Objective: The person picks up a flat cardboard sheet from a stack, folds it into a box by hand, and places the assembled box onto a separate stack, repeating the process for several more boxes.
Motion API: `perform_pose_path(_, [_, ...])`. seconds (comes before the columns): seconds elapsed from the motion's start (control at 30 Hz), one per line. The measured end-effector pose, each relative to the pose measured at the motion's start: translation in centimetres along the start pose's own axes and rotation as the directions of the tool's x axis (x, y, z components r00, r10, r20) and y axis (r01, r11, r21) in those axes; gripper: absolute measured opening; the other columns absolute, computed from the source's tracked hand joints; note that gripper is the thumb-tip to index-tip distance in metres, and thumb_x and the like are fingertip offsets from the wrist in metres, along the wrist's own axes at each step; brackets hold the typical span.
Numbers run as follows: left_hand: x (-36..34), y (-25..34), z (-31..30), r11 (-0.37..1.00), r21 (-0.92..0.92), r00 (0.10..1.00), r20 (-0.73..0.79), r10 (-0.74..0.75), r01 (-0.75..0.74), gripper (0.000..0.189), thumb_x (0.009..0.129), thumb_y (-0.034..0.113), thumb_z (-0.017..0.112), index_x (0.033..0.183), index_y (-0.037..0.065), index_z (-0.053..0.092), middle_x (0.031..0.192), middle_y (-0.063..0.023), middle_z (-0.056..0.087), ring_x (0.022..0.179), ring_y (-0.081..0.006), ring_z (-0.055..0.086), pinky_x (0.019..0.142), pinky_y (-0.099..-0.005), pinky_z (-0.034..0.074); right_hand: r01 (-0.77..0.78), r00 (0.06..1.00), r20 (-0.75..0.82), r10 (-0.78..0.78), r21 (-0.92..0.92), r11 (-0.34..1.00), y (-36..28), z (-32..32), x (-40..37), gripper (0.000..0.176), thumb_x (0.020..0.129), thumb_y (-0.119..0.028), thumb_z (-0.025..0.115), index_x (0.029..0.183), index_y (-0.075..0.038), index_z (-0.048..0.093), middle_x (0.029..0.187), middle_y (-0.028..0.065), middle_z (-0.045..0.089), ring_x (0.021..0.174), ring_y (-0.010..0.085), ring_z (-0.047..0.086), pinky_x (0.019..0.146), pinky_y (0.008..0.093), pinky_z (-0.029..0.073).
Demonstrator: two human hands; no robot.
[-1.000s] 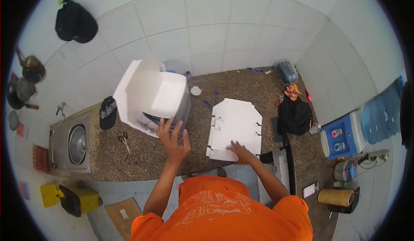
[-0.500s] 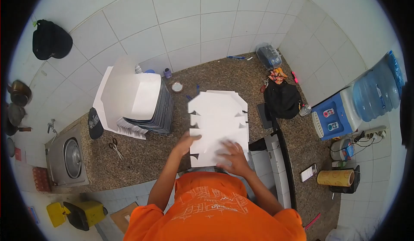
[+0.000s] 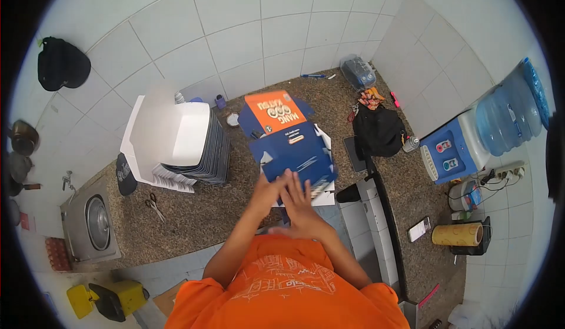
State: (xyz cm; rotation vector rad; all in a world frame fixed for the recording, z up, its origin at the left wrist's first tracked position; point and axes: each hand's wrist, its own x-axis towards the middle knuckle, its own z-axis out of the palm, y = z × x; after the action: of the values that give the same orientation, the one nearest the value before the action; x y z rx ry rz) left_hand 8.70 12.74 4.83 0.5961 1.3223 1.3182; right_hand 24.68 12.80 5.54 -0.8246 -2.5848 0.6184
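Observation:
A blue and orange printed cardboard sheet (image 3: 297,152) lies tilted over white cardboard sheets (image 3: 327,198) on the counter before me. My left hand (image 3: 269,192) is at the near edge of the printed sheet, its fingers on or beside the blue part; its exact hold is unclear. My right hand (image 3: 300,208) rests close beside it, fingers stretched out over the sheet's lower part. The two hands nearly touch. To the left stands a stack of folded boxes (image 3: 215,147), with an open white box (image 3: 191,132) on top.
Scissors (image 3: 155,206) and a dark cap (image 3: 125,175) lie left, near the sink (image 3: 97,223). A small round dish (image 3: 233,119) stands behind the sheets. On the right are a black bag (image 3: 379,130), a phone (image 3: 419,229), a tape roll (image 3: 457,239) and a water dispenser (image 3: 450,152).
The blue and orange printed sheet now covers much of the white sheets. My hands have come closer together, and the view has shifted slightly.

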Motion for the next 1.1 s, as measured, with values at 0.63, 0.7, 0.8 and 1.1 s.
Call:
perform_pose_path(0.63, [1.5,1.8,4.4,0.897,-0.414,0.985,0.011,0.174,-0.154,0.024,0.107,0.033,0.057,0.107,0.011,0.066,0.104,0.0006,0.071,0.093,-0.0085,0.066,0.079,-0.0261,0.053,0.105,0.825,-0.565,-0.004,0.146,0.984,5.3,-2.8,1.4,0.04,0.09,-0.01,0.073,0.13,-0.011,0.071,0.147,0.0151,0.058,0.139,0.0428,0.05,0.107,0.0483,0.049])
perform_pose_path(0.7, [1.3,1.1,4.4,0.9,-0.406,0.983,0.022,0.184,-0.159,0.026,0.108,0.033,0.056,0.11,0.009,0.067,0.102,0.0009,0.07,0.088,-0.0087,0.065,0.077,-0.026,0.052,0.125,0.875,-0.482,-0.052,0.121,0.985,4.5,-2.1,0.4,0.041,0.091,-0.006,0.071,0.131,-0.009,0.071,0.149,0.0202,0.056,0.142,0.0447,0.047,0.11,0.049,0.045])
perform_pose_path(0.8, [-0.2,0.0,7.0,0.881,-0.446,0.987,-0.037,0.154,-0.154,0.028,0.11,0.031,0.053,0.108,0.007,0.067,0.093,0.0031,0.066,0.079,-0.0059,0.057,0.071,-0.023,0.046,-0.02,0.716,-0.696,0.056,0.059,0.998,5.1,-0.1,1.5,0.041,0.09,-0.001,0.068,0.13,-0.009,0.072,0.149,0.0254,0.053,0.142,0.0466,0.046,0.113,0.0488,0.043])
perform_pose_path(1.1, [-3.5,0.1,2.0,0.839,0.334,0.903,0.134,0.409,-0.43,0.026,0.108,0.018,0.051,0.115,-0.003,0.066,0.09,-0.0024,0.069,0.082,-0.0061,0.056,0.073,-0.0259,0.048,0.021,0.726,-0.439,0.529,0.783,0.621,4.9,-0.5,0.5,0.042,0.109,-0.031,0.047,0.123,-0.001,0.073,0.094,0.0045,0.064,0.063,0.0096,0.055,0.057,0.0247,0.046])
